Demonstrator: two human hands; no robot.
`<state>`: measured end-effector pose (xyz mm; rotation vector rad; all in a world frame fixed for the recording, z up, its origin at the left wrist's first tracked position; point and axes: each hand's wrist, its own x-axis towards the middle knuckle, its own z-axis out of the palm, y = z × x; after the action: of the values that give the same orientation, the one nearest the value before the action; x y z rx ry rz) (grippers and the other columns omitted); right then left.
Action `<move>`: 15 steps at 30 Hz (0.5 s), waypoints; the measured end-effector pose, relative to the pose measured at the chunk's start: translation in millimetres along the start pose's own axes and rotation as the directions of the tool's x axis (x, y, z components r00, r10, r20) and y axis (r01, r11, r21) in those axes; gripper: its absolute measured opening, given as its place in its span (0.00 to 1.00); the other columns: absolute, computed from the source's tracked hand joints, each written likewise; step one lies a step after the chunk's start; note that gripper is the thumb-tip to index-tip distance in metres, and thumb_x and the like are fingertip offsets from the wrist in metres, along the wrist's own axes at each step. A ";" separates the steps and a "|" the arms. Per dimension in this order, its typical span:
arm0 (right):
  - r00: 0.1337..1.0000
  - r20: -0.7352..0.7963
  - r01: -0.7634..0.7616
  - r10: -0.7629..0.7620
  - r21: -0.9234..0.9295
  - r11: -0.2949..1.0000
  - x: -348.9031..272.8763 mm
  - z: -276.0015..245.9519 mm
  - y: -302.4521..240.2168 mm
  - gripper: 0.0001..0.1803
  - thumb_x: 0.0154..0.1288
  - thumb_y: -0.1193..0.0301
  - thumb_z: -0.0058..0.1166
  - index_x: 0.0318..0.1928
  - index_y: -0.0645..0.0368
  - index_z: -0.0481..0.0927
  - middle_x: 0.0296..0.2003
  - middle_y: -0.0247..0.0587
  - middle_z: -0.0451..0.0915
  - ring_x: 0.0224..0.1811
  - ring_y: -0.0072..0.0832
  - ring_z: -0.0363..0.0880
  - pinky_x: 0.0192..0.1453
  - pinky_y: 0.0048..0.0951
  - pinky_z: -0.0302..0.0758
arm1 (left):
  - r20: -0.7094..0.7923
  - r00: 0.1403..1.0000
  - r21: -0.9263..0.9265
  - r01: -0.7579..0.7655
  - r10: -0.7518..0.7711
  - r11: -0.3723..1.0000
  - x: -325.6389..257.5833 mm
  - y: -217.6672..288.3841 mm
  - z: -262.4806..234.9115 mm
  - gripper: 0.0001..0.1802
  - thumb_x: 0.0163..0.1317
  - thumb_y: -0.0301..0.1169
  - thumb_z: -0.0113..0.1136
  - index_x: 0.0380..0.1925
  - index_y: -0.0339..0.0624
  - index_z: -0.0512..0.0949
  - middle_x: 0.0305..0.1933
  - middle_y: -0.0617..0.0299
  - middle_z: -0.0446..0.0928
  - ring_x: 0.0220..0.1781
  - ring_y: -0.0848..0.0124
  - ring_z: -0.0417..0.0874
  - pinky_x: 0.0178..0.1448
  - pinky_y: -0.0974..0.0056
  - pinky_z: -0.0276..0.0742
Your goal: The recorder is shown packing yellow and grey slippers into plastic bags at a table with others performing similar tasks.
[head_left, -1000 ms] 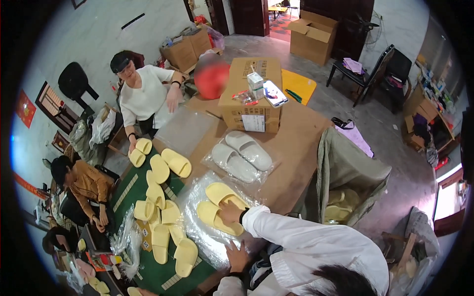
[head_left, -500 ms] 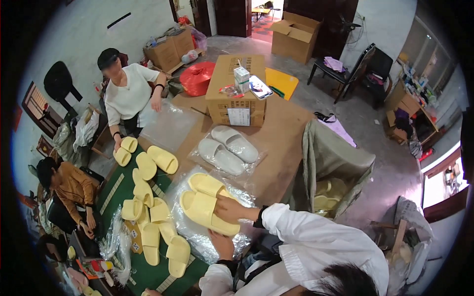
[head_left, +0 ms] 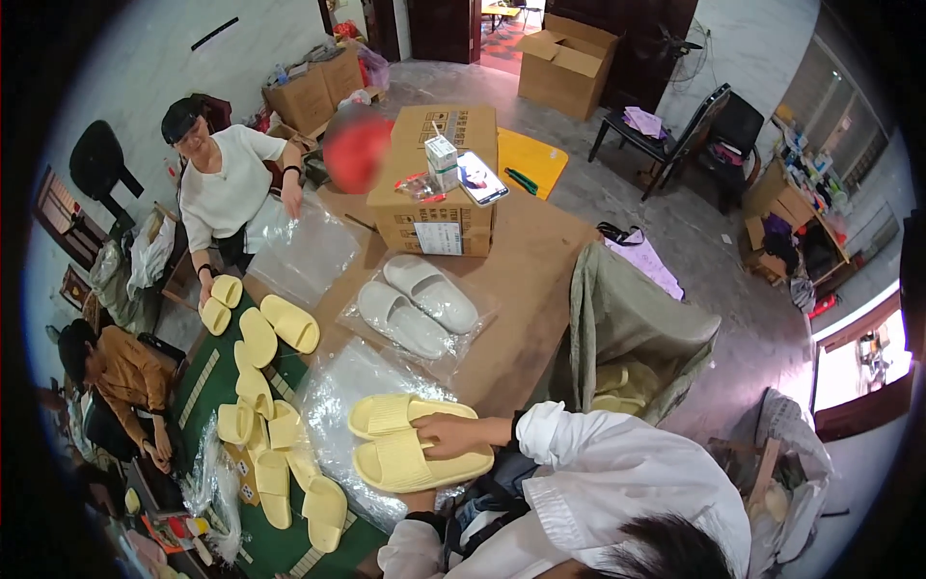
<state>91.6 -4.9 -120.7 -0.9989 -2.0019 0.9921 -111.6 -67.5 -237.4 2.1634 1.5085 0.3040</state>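
Observation:
A pair of yellow slippers (head_left: 395, 461), side by side with toes to the left, sits above a stack of clear plastic bags (head_left: 333, 396). My right hand (head_left: 453, 436) grips the pair where the two slippers meet, its fingers partly hidden by the straps. Below the near slipper only a strip of my left hand (head_left: 419, 500) shows; the slipper covers its fingers. Just beyond lies a pair of grey slippers (head_left: 415, 309) on or in clear plastic. Several loose yellow slippers (head_left: 273, 487) lie to the left on the green table surface (head_left: 265, 536).
A cardboard carton (head_left: 405, 217) at the table's far side bears a phone (head_left: 480, 179) and a small white box (head_left: 442, 162). A grey-green sack (head_left: 637, 323) with yellow slippers stands at the right. One person (head_left: 231, 179) across the left side touches yellow slippers; another (head_left: 130, 372) sits lower left.
The yellow pair has turned so its toes point left, and it has come lower in the view. My left hand has gone mostly under it. The whole view has shifted slightly.

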 end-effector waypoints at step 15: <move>0.917 0.399 -0.136 0.014 0.278 0.951 -9.2 -41.5 14.2 0.22 0.54 0.64 0.53 0.48 0.63 0.73 0.48 0.50 0.70 0.53 0.42 0.68 0.58 0.34 0.64 | -0.225 0.966 -0.393 0.032 -0.130 0.919 10.4 14.0 -13.6 0.23 0.59 0.35 0.55 0.54 0.40 0.67 0.54 0.55 0.70 0.56 0.62 0.70 0.58 0.58 0.66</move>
<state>134.5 6.7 -115.0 -0.7562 -2.0465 1.5928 -102.3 -58.2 -219.6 1.7932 1.5119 0.7987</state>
